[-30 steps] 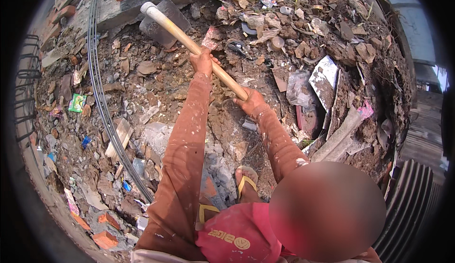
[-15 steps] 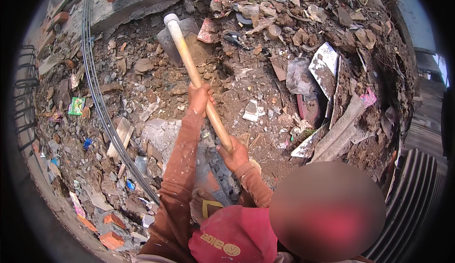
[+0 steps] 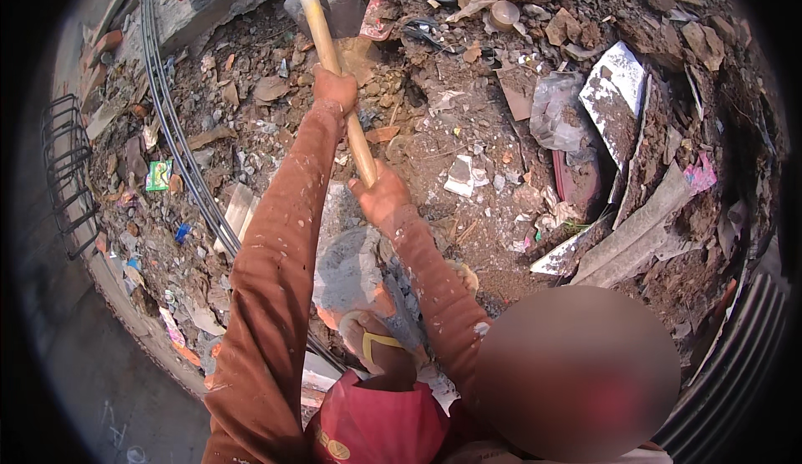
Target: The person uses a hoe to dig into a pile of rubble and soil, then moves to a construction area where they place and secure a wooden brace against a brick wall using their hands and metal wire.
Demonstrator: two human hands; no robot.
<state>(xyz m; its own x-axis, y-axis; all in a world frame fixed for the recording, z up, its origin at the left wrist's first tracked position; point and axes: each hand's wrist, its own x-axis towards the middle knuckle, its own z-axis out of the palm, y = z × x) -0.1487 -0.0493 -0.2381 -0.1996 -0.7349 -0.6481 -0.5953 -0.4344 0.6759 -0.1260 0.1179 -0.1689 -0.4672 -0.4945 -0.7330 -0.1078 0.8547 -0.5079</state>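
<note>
A hoe (image 3: 361,148) with a pale wooden handle slants away from me over rubble and soil. Its dull grey blade (image 3: 341,6) lies at the far end, against the dirt below a concrete ledge. My left hand (image 3: 335,88) wraps round the handle below the blade. Closer to me, my right hand (image 3: 383,195) is closed round the handle's near end. Brown sleeves flecked with white cover both arms. Reddish-brown soil and stones lie just under the blade, and a red wrapper (image 3: 377,19) lies beside it.
Black rods or cables (image 3: 171,121) curve down the left side. A steel bar cage (image 3: 65,167) stands at the far left. White-faced board (image 3: 614,101) and a grey slab (image 3: 639,222) jut up at right. Corrugated sheet (image 3: 739,372) edges the lower right. My sandalled foot (image 3: 376,336) stands near broken concrete.
Both hands have moved farther away from me with the hoe, and my arms are straighter. The blade sits nearer the ledge at the top of the view. The view itself has shifted somewhat.
</note>
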